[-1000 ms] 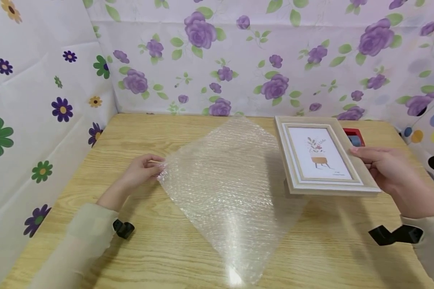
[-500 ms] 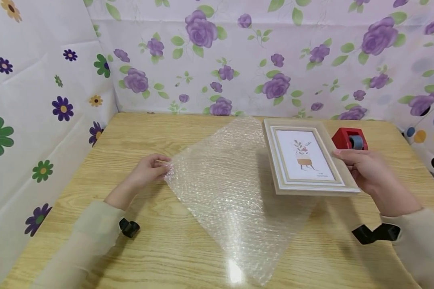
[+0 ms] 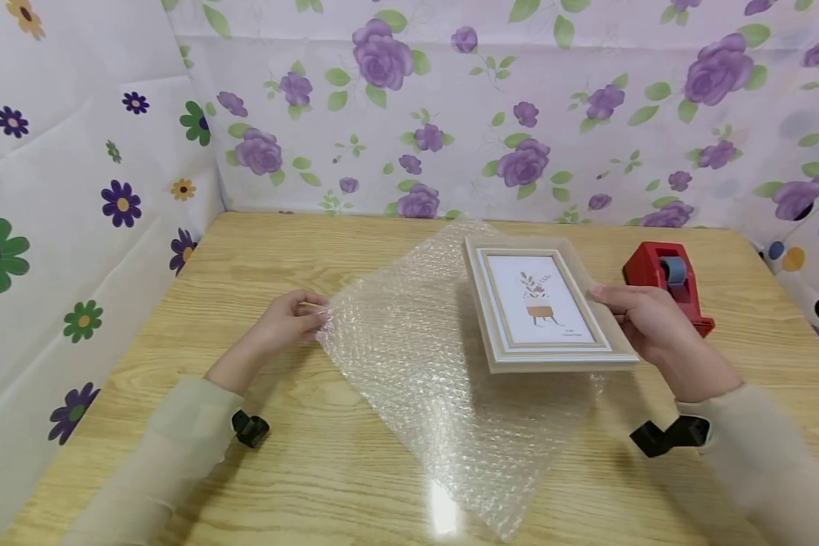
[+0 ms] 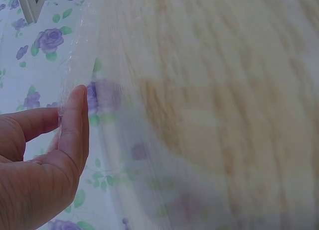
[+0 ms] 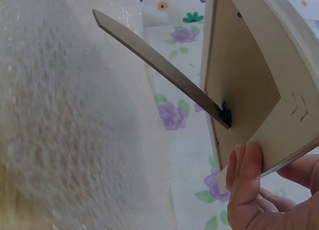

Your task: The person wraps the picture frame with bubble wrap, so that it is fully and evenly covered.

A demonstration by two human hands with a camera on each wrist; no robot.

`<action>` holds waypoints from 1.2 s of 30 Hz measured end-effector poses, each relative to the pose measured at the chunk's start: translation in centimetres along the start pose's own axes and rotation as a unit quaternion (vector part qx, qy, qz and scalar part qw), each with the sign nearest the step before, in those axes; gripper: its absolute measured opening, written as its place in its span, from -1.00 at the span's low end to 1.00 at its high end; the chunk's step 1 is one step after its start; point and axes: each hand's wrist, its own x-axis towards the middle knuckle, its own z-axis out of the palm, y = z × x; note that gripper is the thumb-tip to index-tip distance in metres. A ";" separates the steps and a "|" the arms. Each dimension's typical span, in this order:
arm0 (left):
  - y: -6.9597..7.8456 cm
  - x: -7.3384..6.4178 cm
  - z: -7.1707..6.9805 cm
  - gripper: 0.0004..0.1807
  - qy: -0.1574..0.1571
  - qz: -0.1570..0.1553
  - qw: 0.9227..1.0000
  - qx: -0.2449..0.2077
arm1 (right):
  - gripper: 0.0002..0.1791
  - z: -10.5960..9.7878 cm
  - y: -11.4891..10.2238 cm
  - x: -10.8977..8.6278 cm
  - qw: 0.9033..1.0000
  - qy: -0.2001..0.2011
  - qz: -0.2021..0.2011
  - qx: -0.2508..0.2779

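Observation:
A sheet of clear bubble wrap (image 3: pixel 409 341) lies cornerwise on the wooden table. My left hand (image 3: pixel 290 326) pinches its left corner between thumb and fingers, which the left wrist view shows close up. My right hand (image 3: pixel 644 322) grips the right edge of a cream picture frame (image 3: pixel 549 303) and holds it face up above the right part of the wrap. A plant-pot print (image 3: pixel 539 299) shows behind its front. From the right wrist view, the frame's brown back is visible, with its stand leg (image 5: pixel 159 65) swung out; fingers press the back, the thumb lies on the other side.
A red tape dispenser (image 3: pixel 669 280) with a blue-grey roll stands on the table (image 3: pixel 198 288) just beyond my right hand. Flowered cloth (image 3: pixel 409 114) hangs along the back and the left side. Each sleeve carries a small black mount (image 3: pixel 249 428).
My right hand has carried the picture frame left and slightly lower over the bubble wrap, uncovering the tape dispenser. My left hand has shifted a little right with the wrap's corner.

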 end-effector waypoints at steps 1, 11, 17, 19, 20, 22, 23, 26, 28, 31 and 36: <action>0.0 0.0 0.0 -0.61 0.000 -0.001 1.000 -0.002 | -0.82 0.3 0.1 0.2 1.000 -0.003 0.001 -0.001; 0.2 0.1 0.0 -0.62 -0.005 -0.005 1.000 0.008 | -0.78 2.2 1.0 1.7 1.000 -0.001 0.002 -0.006; 0.3 0.2 0.1 -0.62 -0.007 -0.013 1.000 0.013 | -0.76 3.3 1.5 2.7 1.000 0.017 -0.007 -0.014; 0.3 0.2 0.1 -0.63 -0.008 -0.016 1.000 0.012 | -0.76 3.7 1.7 3.0 1.000 0.017 -0.007 -0.013; 0.3 0.2 0.1 -0.62 -0.008 -0.016 1.000 0.011 | -0.75 3.9 1.8 3.2 1.000 0.016 -0.007 -0.011; 0.2 0.1 0.1 -0.62 -0.006 -0.017 1.000 0.011 | -0.75 4.3 2.0 3.6 1.000 0.012 -0.007 -0.010; 0.2 0.1 0.1 -0.62 -0.004 -0.019 1.000 0.011 | -0.76 4.4 2.0 3.7 1.000 0.014 -0.006 -0.011; 0.2 0.1 0.1 -0.61 -0.002 -0.019 1.000 0.010 | -0.80 4.7 2.2 4.2 1.000 0.021 -0.002 -0.016; 0.2 0.1 0.0 -0.62 -0.001 -0.019 1.000 0.010 | -0.82 4.7 2.3 4.4 0.999 0.027 0.000 -0.022; 0.2 0.3 0.1 -0.62 -0.003 -0.020 1.000 0.008 | -0.86 4.9 2.6 4.6 0.999 0.033 0.000 -0.027; 0.0 0.4 0.1 -0.62 -0.004 -0.018 1.000 0.005 | -0.88 5.0 3.3 4.9 0.999 0.042 -0.006 -0.026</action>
